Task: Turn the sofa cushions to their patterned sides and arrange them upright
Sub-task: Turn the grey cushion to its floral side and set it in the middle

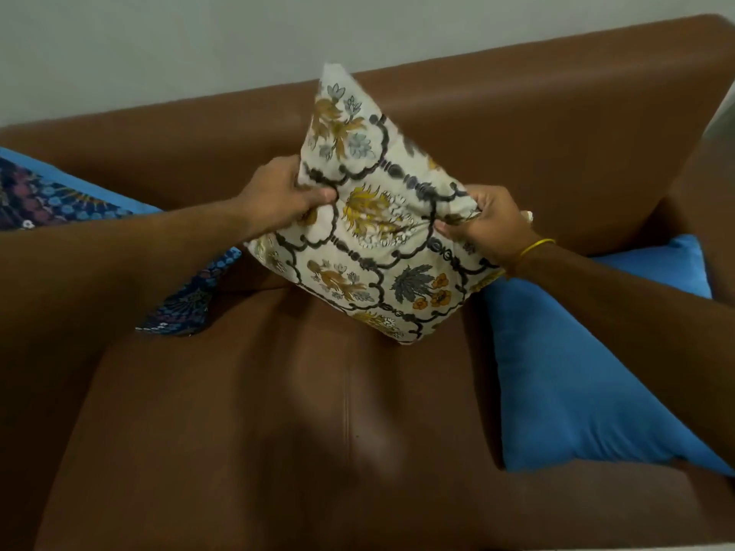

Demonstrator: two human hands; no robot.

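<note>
Both hands grip cream floral cushion (382,216) over brown sofa (246,431), patterned side facing camera.

Left hand (278,196) closed, pinching cushion's left edge; right hand (483,226) closed, bunching its right edge; yellow band (535,246) on right wrist. Cushion tilted on a corner, in front of sofa backrest; whether the lower corner touches the seat I can't tell. Plain blue cushion (588,375) lies flat on seat right of it. Dark-patterned blue cushion (55,196) left of it, partly behind left forearm.
</note>
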